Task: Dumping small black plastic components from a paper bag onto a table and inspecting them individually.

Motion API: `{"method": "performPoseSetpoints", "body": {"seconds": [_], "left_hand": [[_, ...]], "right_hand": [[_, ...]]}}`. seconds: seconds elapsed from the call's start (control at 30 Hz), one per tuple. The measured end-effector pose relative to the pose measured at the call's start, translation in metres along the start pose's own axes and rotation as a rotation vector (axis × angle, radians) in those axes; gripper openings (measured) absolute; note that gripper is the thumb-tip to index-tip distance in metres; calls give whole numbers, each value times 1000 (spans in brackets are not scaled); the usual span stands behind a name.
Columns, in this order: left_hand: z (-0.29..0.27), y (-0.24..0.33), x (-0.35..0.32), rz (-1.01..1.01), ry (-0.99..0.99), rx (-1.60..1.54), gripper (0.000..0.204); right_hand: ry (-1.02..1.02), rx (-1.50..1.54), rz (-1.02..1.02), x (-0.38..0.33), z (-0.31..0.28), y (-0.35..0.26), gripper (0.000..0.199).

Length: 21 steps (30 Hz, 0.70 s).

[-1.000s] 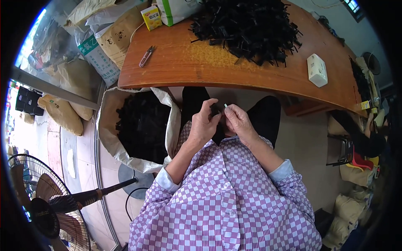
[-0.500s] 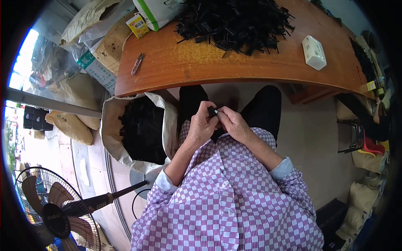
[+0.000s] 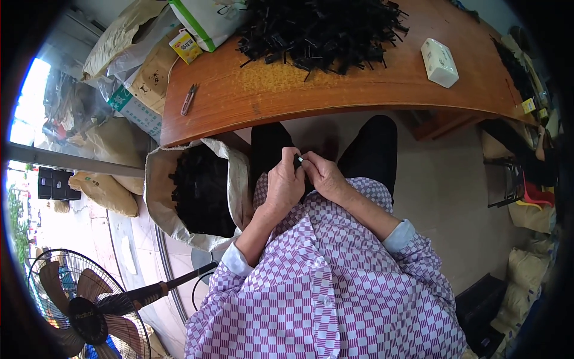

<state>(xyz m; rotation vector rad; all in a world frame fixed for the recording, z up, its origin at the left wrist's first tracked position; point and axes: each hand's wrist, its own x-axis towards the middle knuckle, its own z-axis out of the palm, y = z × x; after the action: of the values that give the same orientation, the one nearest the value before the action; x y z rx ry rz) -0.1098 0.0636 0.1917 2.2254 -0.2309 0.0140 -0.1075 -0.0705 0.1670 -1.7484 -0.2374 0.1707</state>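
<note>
Above my lap, my left hand (image 3: 284, 182) is closed around a small black piece (image 3: 297, 159), most of which its fingers hide. A pale, whitish-green tip shows between the two hands. My right hand (image 3: 324, 178) pinches at that tip, thumb and forefinger together, almost touching the left fingers. To the left of my knee stands a white woven sack (image 3: 240, 179), its mouth open, filled with black pieces (image 3: 203, 191). On the table beyond lies a large heap of thin black parts (image 3: 323, 36).
The wooden table (image 3: 251, 99) carries small thread snips (image 3: 189, 99), a yellow box (image 3: 186, 47), a white and green bag (image 3: 206, 21) and a white tissue pack (image 3: 439, 63). A standing fan (image 3: 86, 314) is at lower left. Brown sacks (image 3: 107, 192) lie at the left.
Both hands stay together over my lap. The left fingers have closed further over the black piece, which shows less now. The whole view has shifted slightly.
</note>
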Motion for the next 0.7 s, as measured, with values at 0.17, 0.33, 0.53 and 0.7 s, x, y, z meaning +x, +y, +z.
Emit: {"method": "performPoseSetpoints", "body": {"seconds": [0.17, 0.33, 0.53, 0.7], "left_hand": [[3, -4, 2, -49, 32, -114, 30], [-15, -13, 9, -341, -33, -1334, 18], [-22, -18, 0, -456, -126, -1647, 35], [-18, -29, -7, -373, -345, -1540, 43]], "right_hand": [[-23, 242, 14, 3, -1, 5, 22], [11, 358, 124, 0, -9, -6, 21], [-96, 616, 155, 2, -13, -4, 15], [-103, 805, 228, 6, -11, 2, 21]]}}
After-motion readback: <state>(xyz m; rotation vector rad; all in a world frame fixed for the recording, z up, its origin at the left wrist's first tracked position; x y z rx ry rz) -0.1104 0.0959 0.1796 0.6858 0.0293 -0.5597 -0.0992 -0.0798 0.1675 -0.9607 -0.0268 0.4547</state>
